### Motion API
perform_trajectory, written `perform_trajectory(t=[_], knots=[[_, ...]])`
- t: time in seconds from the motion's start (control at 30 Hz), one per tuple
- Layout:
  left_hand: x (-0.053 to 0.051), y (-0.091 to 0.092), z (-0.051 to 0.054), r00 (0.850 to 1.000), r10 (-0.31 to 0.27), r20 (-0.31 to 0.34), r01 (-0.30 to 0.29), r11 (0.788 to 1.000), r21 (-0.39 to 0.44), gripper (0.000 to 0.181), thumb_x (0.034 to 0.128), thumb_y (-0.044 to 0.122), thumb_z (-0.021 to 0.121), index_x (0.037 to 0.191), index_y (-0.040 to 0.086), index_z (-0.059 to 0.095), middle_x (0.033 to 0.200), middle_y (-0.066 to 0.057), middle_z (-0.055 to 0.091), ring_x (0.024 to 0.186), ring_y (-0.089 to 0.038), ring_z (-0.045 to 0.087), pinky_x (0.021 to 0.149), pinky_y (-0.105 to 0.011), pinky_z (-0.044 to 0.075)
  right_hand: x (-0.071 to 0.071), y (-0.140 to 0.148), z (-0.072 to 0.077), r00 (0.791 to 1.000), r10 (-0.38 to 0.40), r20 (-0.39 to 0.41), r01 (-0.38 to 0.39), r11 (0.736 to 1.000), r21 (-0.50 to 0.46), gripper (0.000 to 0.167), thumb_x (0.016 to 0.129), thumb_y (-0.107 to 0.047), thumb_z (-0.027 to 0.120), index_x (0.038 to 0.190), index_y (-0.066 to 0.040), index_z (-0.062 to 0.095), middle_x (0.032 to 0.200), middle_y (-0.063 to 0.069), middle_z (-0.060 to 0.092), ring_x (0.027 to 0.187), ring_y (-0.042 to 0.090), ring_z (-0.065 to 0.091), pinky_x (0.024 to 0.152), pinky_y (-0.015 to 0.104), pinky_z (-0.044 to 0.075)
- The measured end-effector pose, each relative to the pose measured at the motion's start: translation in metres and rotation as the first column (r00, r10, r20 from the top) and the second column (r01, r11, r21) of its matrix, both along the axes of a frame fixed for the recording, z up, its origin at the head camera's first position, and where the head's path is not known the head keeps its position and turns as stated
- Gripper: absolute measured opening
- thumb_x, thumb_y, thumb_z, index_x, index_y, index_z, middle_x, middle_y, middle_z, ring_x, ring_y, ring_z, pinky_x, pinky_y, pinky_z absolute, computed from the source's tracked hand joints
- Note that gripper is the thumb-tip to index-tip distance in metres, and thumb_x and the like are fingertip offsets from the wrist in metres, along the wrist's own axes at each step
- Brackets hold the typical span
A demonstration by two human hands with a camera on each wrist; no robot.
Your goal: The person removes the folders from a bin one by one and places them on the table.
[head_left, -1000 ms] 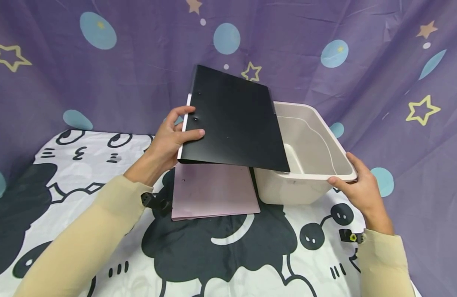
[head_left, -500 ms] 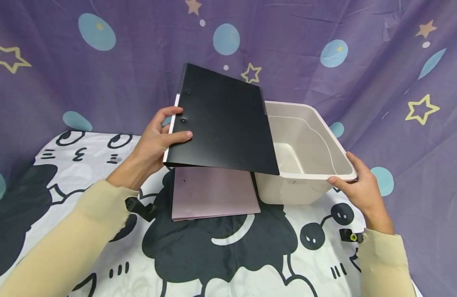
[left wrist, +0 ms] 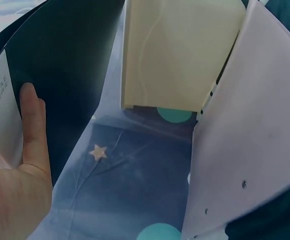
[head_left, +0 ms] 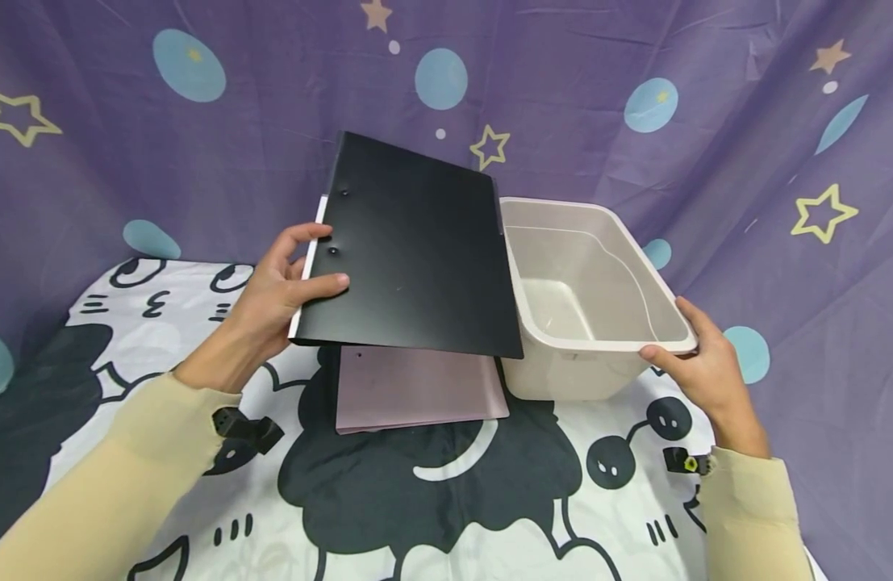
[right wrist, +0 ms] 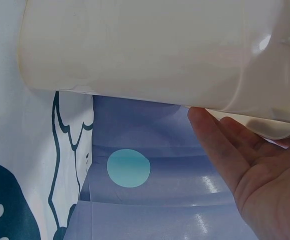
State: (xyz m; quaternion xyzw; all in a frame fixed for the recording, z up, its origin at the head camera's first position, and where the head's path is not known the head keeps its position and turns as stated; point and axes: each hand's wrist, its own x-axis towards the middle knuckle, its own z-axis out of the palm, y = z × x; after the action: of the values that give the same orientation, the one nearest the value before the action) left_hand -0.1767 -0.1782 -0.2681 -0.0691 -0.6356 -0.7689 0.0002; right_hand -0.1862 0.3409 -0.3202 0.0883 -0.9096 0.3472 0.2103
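My left hand (head_left: 275, 294) grips the white-labelled spine edge of a black clip file folder (head_left: 417, 258), thumb on its face. The folder is held tilted above a pink folder (head_left: 420, 391) that lies on the cloth. The left wrist view shows the lettering "CLIP FILE" on the label (left wrist: 0, 100). At the right, my right hand (head_left: 707, 375) holds the near right corner of the rim of a cream plastic bin (head_left: 562, 375), fingers outside and thumb at the front. Nothing is seen inside the bin. The black folder hides the far part of the pink one and overlaps the bin's left side.
A white cloth with black cartoon drawings (head_left: 446, 516) covers the surface. Behind it hangs a purple curtain (head_left: 286, 105) with stars and blue dots. The bin stands close beside the pink folder's right edge.
The left hand has carried the black folder leftward and slightly down, uncovering more of the bin's opening. The right hand, the bin and the pink folder have stayed in place.
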Motion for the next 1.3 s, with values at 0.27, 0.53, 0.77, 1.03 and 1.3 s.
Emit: perform_trajectory(t=[0.27, 0.53, 0.77, 1.03, 1.3], knots=[[0.006, -0.013, -0.010, 1.000, 0.005, 0.009, -0.004, 0.999, -0.038, 0.068, 0.0818, 0.005, 0.075, 0.136, 0.029, 0.041, 0.122, -0.008, 0.051, 0.078, -0.022, 0.068, 0.061, -0.041, 0.056, -0.001, 0.001, -0.001, 1.000, 0.004, -0.012, -0.003, 1.000, 0.017, 0.088, 0.072, -0.021, 0.084, 0.146, -0.007, 0.038, 0.122, 0.026, 0.056, 0.083, -0.007, 0.048, 0.071, 0.012, 0.037], [0.012, -0.025, -0.021, 0.998, 0.057, -0.010, -0.058, 0.992, -0.115, 0.067, 0.0828, 0.005, 0.074, 0.137, 0.027, 0.042, 0.119, -0.004, 0.055, 0.085, -0.016, 0.065, 0.067, -0.033, 0.053, -0.001, 0.001, -0.001, 1.000, -0.001, -0.004, 0.001, 1.000, 0.004, 0.088, 0.072, -0.020, 0.084, 0.146, -0.008, 0.038, 0.122, 0.024, 0.056, 0.082, -0.006, 0.049, 0.071, 0.009, 0.037], [0.017, -0.037, -0.030, 0.998, 0.064, 0.022, -0.060, 0.991, -0.120, 0.068, 0.0835, 0.005, 0.073, 0.138, 0.028, 0.040, 0.122, -0.003, 0.054, 0.087, -0.015, 0.065, 0.067, -0.036, 0.054, -0.001, 0.001, -0.001, 1.000, 0.000, -0.002, 0.000, 1.000, 0.012, 0.088, 0.072, -0.021, 0.083, 0.146, -0.008, 0.037, 0.121, 0.026, 0.056, 0.082, -0.007, 0.049, 0.070, 0.010, 0.038], [0.022, -0.050, -0.042, 1.000, 0.023, -0.012, -0.024, 0.994, -0.110, 0.067, 0.0842, 0.002, 0.071, 0.139, 0.025, 0.039, 0.120, -0.001, 0.056, 0.088, -0.015, 0.066, 0.064, -0.036, 0.055, -0.002, 0.001, -0.001, 1.000, 0.007, -0.009, -0.007, 1.000, 0.009, 0.088, 0.072, -0.021, 0.084, 0.146, -0.008, 0.037, 0.121, 0.027, 0.056, 0.083, -0.007, 0.048, 0.069, 0.009, 0.038], [0.027, -0.062, -0.055, 0.999, 0.005, -0.051, -0.010, 0.995, -0.099, 0.066, 0.0845, 0.000, 0.070, 0.139, 0.023, 0.040, 0.116, 0.001, 0.059, 0.087, -0.012, 0.065, 0.064, -0.031, 0.054, -0.001, 0.000, 0.000, 1.000, 0.014, -0.009, -0.014, 1.000, 0.004, 0.088, 0.073, -0.020, 0.083, 0.146, -0.007, 0.037, 0.120, 0.027, 0.056, 0.082, -0.007, 0.049, 0.069, 0.008, 0.038]])
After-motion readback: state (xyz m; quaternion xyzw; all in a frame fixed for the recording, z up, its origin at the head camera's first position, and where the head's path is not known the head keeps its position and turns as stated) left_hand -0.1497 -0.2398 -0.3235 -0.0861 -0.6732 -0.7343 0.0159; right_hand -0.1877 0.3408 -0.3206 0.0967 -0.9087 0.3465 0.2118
